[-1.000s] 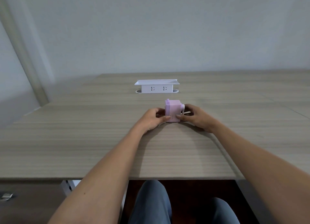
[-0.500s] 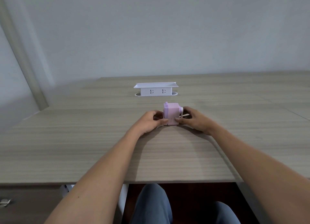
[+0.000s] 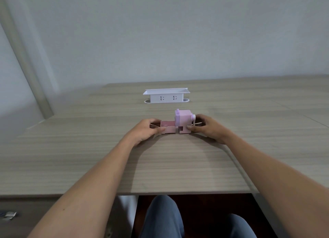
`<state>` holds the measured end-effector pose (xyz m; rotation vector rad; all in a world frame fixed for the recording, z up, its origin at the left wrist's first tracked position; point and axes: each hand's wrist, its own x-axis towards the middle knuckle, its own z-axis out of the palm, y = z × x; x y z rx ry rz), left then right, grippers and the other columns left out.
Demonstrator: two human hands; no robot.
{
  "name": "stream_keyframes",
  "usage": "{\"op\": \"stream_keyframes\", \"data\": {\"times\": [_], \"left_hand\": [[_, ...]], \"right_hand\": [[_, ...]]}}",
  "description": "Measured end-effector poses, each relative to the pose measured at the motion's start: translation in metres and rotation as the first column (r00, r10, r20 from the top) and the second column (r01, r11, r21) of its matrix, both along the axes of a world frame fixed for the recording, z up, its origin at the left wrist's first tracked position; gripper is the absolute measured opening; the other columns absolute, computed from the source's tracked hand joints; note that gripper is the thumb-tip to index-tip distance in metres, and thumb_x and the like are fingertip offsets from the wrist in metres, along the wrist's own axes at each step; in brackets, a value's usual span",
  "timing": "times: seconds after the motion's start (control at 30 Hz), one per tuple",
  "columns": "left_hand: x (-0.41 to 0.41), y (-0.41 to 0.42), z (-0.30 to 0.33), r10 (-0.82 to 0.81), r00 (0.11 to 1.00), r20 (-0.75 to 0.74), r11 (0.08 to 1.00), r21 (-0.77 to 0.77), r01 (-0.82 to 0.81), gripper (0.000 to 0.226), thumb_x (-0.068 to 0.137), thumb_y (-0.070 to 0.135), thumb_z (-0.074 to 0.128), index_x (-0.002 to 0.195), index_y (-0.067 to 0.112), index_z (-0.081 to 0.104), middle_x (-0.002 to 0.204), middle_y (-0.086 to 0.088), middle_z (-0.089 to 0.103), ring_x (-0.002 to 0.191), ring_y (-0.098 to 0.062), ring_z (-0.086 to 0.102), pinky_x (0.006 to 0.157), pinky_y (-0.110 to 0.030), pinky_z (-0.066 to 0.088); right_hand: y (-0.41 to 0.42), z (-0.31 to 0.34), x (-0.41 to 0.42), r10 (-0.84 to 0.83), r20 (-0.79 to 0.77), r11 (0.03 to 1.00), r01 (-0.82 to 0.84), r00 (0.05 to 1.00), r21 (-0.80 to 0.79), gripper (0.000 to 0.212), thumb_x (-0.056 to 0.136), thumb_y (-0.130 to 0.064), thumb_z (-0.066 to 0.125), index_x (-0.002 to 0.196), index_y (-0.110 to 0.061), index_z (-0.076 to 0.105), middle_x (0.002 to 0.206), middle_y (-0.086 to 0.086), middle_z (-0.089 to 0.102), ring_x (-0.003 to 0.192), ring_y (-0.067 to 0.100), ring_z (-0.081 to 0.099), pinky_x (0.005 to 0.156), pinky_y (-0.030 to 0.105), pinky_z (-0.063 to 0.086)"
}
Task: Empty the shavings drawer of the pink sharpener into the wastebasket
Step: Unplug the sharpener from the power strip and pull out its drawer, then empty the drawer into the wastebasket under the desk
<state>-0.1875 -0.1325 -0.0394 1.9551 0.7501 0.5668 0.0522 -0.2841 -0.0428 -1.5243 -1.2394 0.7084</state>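
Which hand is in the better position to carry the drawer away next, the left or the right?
Left, probably. The left hand already grips the drawer, which is pulled out to the left of the pink sharpener. The right hand holds the sharpener body steady on the table.

Left hand [image 3: 148,129] grips shavings drawer [image 3: 168,128], slid out left of pink sharpener [image 3: 184,121]; right hand [image 3: 207,128] holds sharpener body on bench [image 3: 178,166]. White socket box [image 3: 166,95] behind.
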Motion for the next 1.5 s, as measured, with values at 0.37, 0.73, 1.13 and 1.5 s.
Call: {"op": "stream_keyframes", "data": {"times": [0.37, 0.73, 1.13, 1.5], "left_hand": [[-0.017, 0.009, 0.047, 0.08, 0.995, 0.064, 0.995, 0.061, -0.084, 0.039, 0.088, 0.024, 0.077, 0.125, 0.016, 0.07, 0.11, -0.007, 0.076, 0.095, -0.015, 0.067, 0.098, -0.032, 0.049], [0.039, -0.038, 0.109, -0.102, 0.99, 0.095, 0.98, 0.178, 0.084, 0.038, 0.089, 0.031, 0.076, 0.124, 0.018, 0.069, 0.119, -0.008, 0.074, 0.105, -0.02, 0.068, 0.103, -0.035, 0.049], [0.151, -0.13, 0.111, -0.376, 0.914, 0.152, 0.924, 0.138, 0.357, 0.045, 0.09, 0.029, 0.075, 0.131, 0.013, 0.067, 0.123, -0.008, 0.074, 0.103, -0.014, 0.067, 0.102, -0.03, 0.048], [0.261, -0.25, 0.087, -0.63, 0.75, 0.203, 0.774, 0.087, 0.627, 0.059, 0.082, 0.037, 0.079, 0.132, 0.01, 0.066, 0.125, -0.008, 0.073, 0.121, -0.025, 0.066, 0.108, -0.037, 0.047]], "right_hand": [[-0.01, 0.055, -0.003, -0.014, -0.013, 0.995, 0.015, 1.0, 0.1, 0.083, 0.077, -0.04, 0.086, 0.146, -0.01, 0.053, 0.14, -0.004, 0.061, 0.129, 0.011, 0.057, 0.104, 0.027, 0.04], [-0.039, 0.109, -0.003, -0.048, 0.024, 0.985, 0.044, 0.999, 0.165, 0.069, 0.079, -0.034, 0.086, 0.14, -0.01, 0.062, 0.133, -0.006, 0.068, 0.123, 0.005, 0.063, 0.108, 0.026, 0.041], [-0.158, 0.117, 0.066, -0.238, 0.053, 0.96, 0.227, 0.97, 0.163, 0.038, 0.083, -0.019, 0.083, 0.12, -0.018, 0.074, 0.119, -0.002, 0.078, 0.117, 0.008, 0.07, 0.107, 0.025, 0.046], [-0.314, 0.098, 0.114, -0.546, 0.073, 0.834, 0.533, 0.835, 0.144, 0.044, 0.084, -0.014, 0.082, 0.126, -0.007, 0.072, 0.118, 0.004, 0.077, 0.105, 0.009, 0.072, 0.095, 0.022, 0.053]]}}
